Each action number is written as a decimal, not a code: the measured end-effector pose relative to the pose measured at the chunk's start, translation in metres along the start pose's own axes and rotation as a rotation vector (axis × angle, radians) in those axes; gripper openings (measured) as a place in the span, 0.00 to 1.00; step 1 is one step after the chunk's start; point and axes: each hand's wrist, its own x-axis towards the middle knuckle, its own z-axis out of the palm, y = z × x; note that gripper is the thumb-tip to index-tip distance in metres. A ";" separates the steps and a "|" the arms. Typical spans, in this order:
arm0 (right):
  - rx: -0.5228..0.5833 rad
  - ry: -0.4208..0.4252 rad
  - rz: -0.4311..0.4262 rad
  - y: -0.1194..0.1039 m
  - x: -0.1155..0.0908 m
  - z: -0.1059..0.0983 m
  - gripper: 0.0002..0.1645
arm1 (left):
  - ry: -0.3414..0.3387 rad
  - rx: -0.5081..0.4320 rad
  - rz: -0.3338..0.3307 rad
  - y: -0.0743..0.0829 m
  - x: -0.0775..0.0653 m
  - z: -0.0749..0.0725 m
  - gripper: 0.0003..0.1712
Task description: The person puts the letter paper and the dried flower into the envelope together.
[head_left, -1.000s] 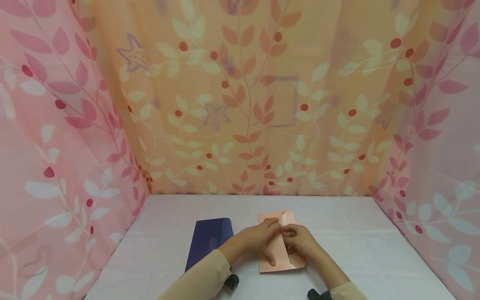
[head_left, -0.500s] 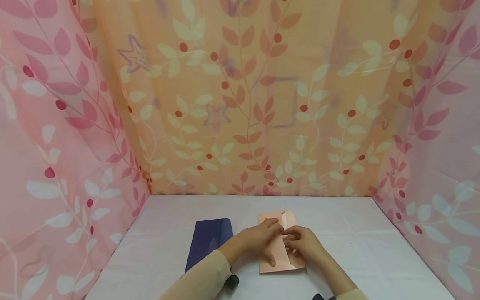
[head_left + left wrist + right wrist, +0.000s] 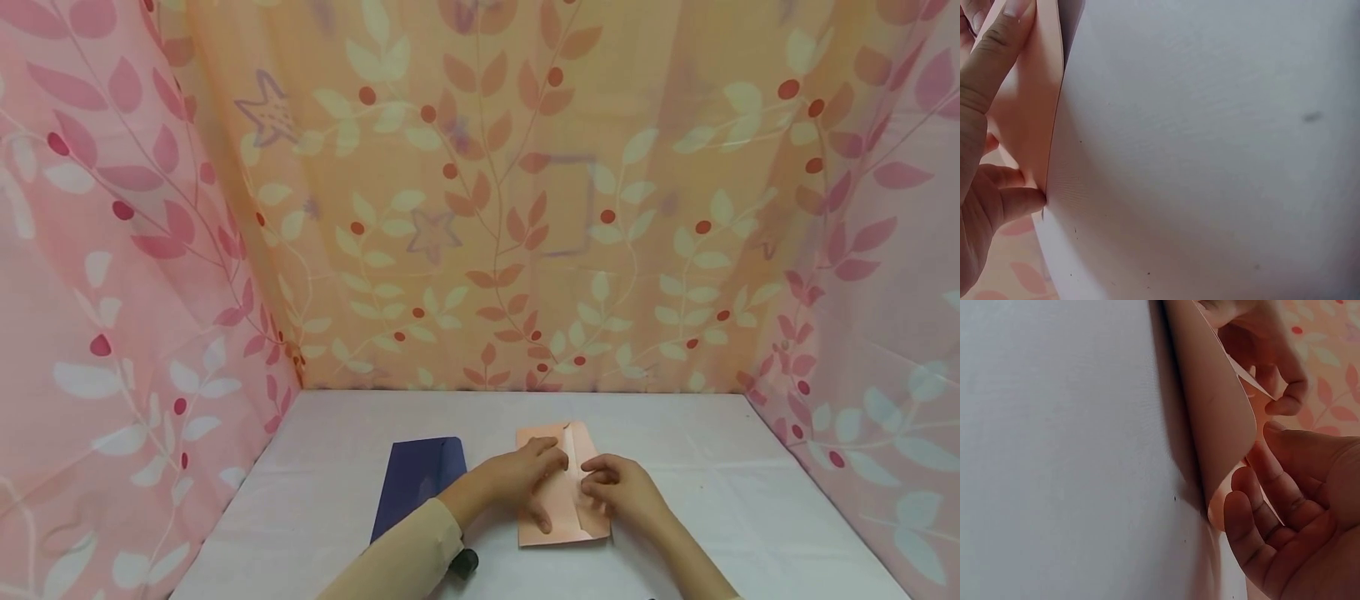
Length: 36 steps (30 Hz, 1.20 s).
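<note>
A peach paper envelope (image 3: 551, 523) lies on the white table with its flap side up, its long flap (image 3: 1221, 406) lifted on the right in the right wrist view. My left hand (image 3: 517, 477) rests on the envelope's left part with fingers spread; its thumb (image 3: 997, 53) lies flat along the paper in the left wrist view. Over the flap side is my right hand (image 3: 626, 487), fingers loosely bent, thumb and fingertips right at the flap's edge and apart from the left hand. A dark blue envelope (image 3: 411, 486) lies to the left, partly hidden by my left forearm.
The white table (image 3: 712, 467) runs back to a patterned orange curtain (image 3: 487, 250). Pink leaf-print curtains (image 3: 112, 292) hang along both sides. A black wrist device (image 3: 465, 563) sits under my left sleeve.
My right hand has drawn right, away from my left fingers, across the peach envelope toward its flap edge. My left hand and the blue envelope have stayed in place.
</note>
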 end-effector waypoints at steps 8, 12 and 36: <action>-0.030 0.061 0.045 0.005 -0.008 -0.007 0.24 | -0.019 0.008 -0.008 0.003 0.003 -0.002 0.54; -0.020 0.071 0.064 0.007 -0.010 -0.010 0.24 | -0.028 0.029 -0.004 0.005 0.004 -0.002 0.54; 0.031 0.073 0.126 0.018 -0.013 -0.015 0.25 | -0.149 0.073 -0.067 0.014 0.008 -0.007 0.55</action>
